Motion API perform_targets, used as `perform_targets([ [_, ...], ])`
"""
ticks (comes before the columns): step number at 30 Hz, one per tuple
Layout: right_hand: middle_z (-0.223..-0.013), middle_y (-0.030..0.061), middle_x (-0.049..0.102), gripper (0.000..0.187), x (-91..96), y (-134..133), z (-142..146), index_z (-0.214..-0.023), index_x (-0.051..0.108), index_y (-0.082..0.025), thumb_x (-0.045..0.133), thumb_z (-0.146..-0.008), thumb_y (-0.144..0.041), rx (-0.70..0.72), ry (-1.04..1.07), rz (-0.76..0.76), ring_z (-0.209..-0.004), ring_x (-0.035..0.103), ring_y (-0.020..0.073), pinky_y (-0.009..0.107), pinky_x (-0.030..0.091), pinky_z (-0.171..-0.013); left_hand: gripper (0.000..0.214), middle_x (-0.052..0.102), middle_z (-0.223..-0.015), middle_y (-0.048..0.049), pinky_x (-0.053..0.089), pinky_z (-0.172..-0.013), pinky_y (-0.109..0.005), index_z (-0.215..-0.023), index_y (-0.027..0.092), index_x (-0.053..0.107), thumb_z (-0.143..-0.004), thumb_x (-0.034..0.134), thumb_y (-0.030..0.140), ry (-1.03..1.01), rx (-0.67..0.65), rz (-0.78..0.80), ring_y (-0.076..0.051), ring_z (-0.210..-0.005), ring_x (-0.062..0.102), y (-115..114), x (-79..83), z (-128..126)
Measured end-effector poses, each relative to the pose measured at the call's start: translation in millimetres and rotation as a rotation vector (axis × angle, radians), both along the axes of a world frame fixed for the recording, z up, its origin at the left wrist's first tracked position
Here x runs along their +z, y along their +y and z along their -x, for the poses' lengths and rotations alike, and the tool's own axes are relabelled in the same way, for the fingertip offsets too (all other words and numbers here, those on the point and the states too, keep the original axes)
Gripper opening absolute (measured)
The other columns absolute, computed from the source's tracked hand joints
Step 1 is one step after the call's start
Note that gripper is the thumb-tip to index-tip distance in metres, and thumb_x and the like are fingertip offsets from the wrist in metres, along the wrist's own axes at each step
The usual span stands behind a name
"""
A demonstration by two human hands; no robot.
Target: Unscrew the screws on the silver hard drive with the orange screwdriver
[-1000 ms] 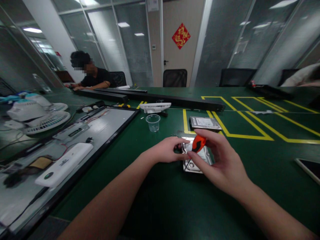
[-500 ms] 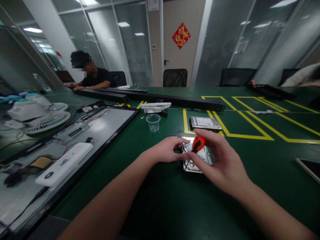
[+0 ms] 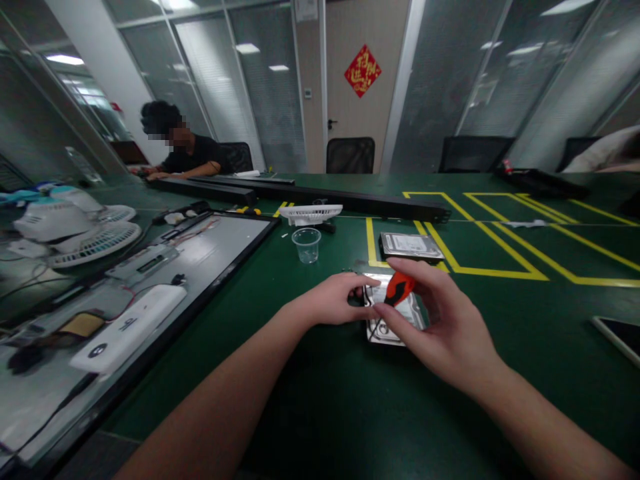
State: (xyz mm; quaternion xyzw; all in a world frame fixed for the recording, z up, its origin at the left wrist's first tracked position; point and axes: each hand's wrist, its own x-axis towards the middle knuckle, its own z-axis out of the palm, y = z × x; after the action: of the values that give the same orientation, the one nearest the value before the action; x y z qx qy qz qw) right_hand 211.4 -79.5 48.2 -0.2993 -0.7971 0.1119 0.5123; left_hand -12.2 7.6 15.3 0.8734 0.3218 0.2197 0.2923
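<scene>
A silver hard drive (image 3: 384, 329) lies on the green table (image 3: 320, 393) in front of me, partly covered by my hands. My left hand (image 3: 340, 300) is closed at the drive's left edge, with the thumb close to the screwdriver shaft. An orange and black screwdriver (image 3: 400, 288) is gripped between the thumb and fingers of my right hand (image 3: 445, 327). Its thin shaft slants down to the lower left part of the drive; the exact contact of the tip is too small to make out.
A second hard drive (image 3: 411, 247) lies just beyond. Left of it stand a clear plastic cup (image 3: 306, 247) and a white fan part (image 3: 311, 213). A large opened panel (image 3: 215, 260) fills the left side. A phone (image 3: 620, 340) lies at right. Across the table sits a person (image 3: 195, 157).
The screwdriver handle has turned slightly in my right hand. My left hand and the hard drive hold the same place.
</scene>
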Motion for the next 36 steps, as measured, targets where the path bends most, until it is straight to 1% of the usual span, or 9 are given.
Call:
perform_targets([
  [6, -0.142, 0.008, 0.077, 0.072, 1.0, -3.8, -0.7, -0.169, 0.051, -0.038, 0.072, -0.103, -0.018, 0.043, -0.011, 0.075, -0.12, 0.078, 0.0281, 0.045, 0.066, -0.105, 0.047, 0.078, -0.119, -0.0103, 0.057, -0.093, -0.041, -0.133, 0.022, 0.079, -0.095, 0.087, 0.049, -0.013, -0.002, -0.011, -0.028, -0.101, 0.072, -0.3, 0.9, -0.6],
  [10, -0.143, 0.0064, 0.078, 0.078, -1.9, -1.1, -1.6, -0.171, 0.049, -0.041, 0.079, -0.102, -0.021, 0.034, -0.005, 0.077, -0.122, 0.08, 0.0282, 0.045, 0.066, -0.106, 0.047, 0.079, -0.119, -0.0099, 0.056, -0.09, -0.039, -0.135, 0.022, 0.078, -0.097, 0.084, 0.05, -0.028, -0.022, -0.018, -0.028, -0.099, 0.071, -0.5, 2.8, -0.8],
  [13, -0.153, 0.0062, 0.074, 0.076, -4.0, 0.9, -2.2, -0.168, 0.053, -0.042, 0.082, -0.101, -0.021, 0.026, -0.007, 0.052, -0.13, 0.078, 0.0291, 0.048, 0.064, -0.114, 0.046, 0.079, -0.122, -0.011, 0.056, -0.094, -0.041, -0.132, 0.021, 0.079, -0.098, 0.083, 0.051, -0.017, -0.029, -0.014, -0.029, -0.102, 0.072, -1.2, 3.6, -0.4],
  [15, -0.153, 0.0062, 0.074, 0.073, -4.1, 0.7, -2.0, -0.167, 0.054, -0.042, 0.079, -0.103, -0.02, 0.034, -0.006, 0.058, -0.13, 0.078, 0.0288, 0.049, 0.063, -0.115, 0.045, 0.079, -0.124, -0.011, 0.057, -0.098, -0.042, -0.132, 0.021, 0.079, -0.098, 0.083, 0.051, -0.021, -0.026, -0.006, -0.029, -0.107, 0.073, -1.7, 3.9, 0.0],
  [19, -0.139, 0.0068, 0.078, 0.074, -0.3, -3.2, -0.5, -0.17, 0.049, -0.041, 0.073, -0.104, -0.017, 0.061, -0.002, 0.099, -0.116, 0.08, 0.0275, 0.049, 0.066, -0.106, 0.048, 0.079, -0.12, -0.0098, 0.056, -0.097, -0.041, -0.137, 0.023, 0.077, -0.098, 0.083, 0.051, -0.011, -0.018, -0.031, -0.03, -0.107, 0.072, -2.8, 5.8, 0.1],
  [23, -0.129, 0.0077, 0.077, 0.077, 2.6, -6.0, 0.6, -0.171, 0.042, -0.039, 0.07, -0.103, -0.014, 0.08, 0.031, 0.139, -0.113, 0.08, 0.0277, 0.047, 0.069, -0.1, 0.051, 0.079, -0.119, -0.0091, 0.056, -0.093, -0.04, -0.139, 0.024, 0.076, -0.098, 0.082, 0.055, 0.016, -0.017, -0.033, -0.03, -0.104, 0.072, -3.6, 8.4, -0.7],
  [29, -0.133, 0.0082, 0.074, 0.067, -1.9, -0.7, -0.8, -0.159, 0.052, -0.036, 0.08, -0.1, -0.021, 0.045, 0.028, 0.116, -0.114, 0.08, 0.0286, 0.048, 0.068, -0.101, 0.052, 0.078, -0.119, -0.0102, 0.056, -0.095, -0.041, -0.136, 0.021, 0.077, -0.097, 0.083, 0.055, 0.03, -0.005, -0.044, -0.031, -0.106, 0.072, -0.6, 3.6, 0.0],
  [32, -0.14, 0.0065, 0.075, 0.067, -2.6, 2.0, -1.0, -0.156, 0.057, -0.037, 0.087, -0.098, -0.027, -0.014, 0.009, 0.036, -0.12, 0.079, 0.0283, 0.045, 0.067, -0.105, 0.048, 0.078, -0.123, -0.0109, 0.057, -0.097, -0.042, -0.13, 0.02, 0.078, -0.096, 0.085, 0.053, 0.037, 0.009, -0.019, -0.03, -0.108, 0.072, 0.7, 0.6, 0.6],
  [36, -0.147, 0.0034, 0.076, 0.066, -0.6, 1.1, -0.7, -0.157, 0.06, -0.041, 0.087, -0.099, -0.025, -0.027, -0.008, -0.005, -0.132, 0.077, 0.0268, 0.041, 0.063, -0.113, 0.045, 0.078, -0.13, -0.0126, 0.057, -0.103, -0.044, -0.125, 0.018, 0.079, -0.097, 0.084, 0.052, 0.006, -0.015, -0.007, -0.031, -0.113, 0.073, 1.1, -0.2, 1.0],
])
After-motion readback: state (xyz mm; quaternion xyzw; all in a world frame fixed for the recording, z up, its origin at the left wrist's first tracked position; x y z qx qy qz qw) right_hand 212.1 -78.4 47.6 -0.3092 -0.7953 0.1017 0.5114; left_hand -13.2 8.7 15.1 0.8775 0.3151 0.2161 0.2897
